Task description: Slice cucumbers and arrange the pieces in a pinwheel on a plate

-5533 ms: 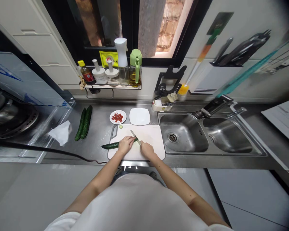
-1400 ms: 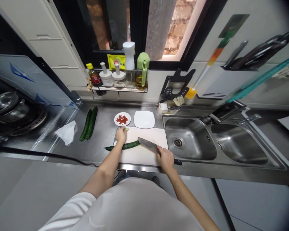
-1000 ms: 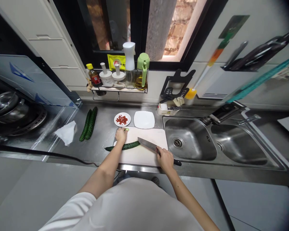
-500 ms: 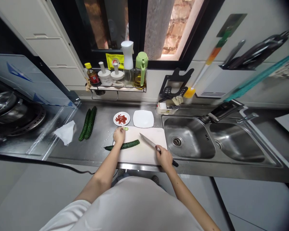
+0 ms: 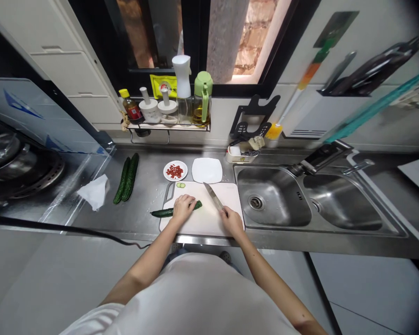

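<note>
My left hand [image 5: 183, 209] is closed over the cucumber [image 5: 162, 213], covering its middle part. That cucumber lies across the white cutting board [image 5: 202, 225], with its left end past the board's edge and its cut right end showing beyond my fingers. In my right hand [image 5: 232, 222] is a kitchen knife [image 5: 213, 198], its blade pointing away from me over the board, apart from the cucumber. Two or so pale cucumber slices [image 5: 180, 185] rest at the board's far left corner.
Behind the board stand a small plate of chopped red pieces [image 5: 175, 171] and a white square plate [image 5: 207, 170]. Two whole cucumbers [image 5: 126, 179] and a white tissue [image 5: 93, 192] lie to the left. A double sink [image 5: 272, 197] is on the right, a condiment shelf [image 5: 167, 126] above.
My left hand has left the slices at the board's far corner and come nearer, onto the cucumber. The knife in my right hand has turned slightly, its blade pointing more straight ahead.
</note>
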Action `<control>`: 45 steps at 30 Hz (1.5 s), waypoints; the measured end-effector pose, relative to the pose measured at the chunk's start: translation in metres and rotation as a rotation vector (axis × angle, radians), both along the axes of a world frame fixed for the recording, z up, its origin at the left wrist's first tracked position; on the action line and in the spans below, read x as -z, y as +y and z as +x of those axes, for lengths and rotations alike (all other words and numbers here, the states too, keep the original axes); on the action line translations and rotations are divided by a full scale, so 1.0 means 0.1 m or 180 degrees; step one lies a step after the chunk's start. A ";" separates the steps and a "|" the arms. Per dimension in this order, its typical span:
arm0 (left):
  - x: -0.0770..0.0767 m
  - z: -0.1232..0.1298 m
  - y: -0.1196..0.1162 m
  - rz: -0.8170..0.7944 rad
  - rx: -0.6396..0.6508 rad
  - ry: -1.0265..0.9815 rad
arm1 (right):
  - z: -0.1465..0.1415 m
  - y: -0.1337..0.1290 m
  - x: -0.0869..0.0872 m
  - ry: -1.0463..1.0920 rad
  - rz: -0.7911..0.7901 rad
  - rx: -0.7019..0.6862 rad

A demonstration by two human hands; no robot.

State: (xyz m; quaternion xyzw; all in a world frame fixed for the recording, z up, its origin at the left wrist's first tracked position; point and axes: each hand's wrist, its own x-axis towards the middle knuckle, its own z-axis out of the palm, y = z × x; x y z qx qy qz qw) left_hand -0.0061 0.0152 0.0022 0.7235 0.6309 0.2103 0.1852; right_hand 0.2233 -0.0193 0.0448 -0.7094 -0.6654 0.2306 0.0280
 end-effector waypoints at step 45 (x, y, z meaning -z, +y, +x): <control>0.32 0.06 -0.09 0.0924 0.0567 0.0200 | -0.33 0.00 -0.23 -0.0492 -0.0616 -0.1016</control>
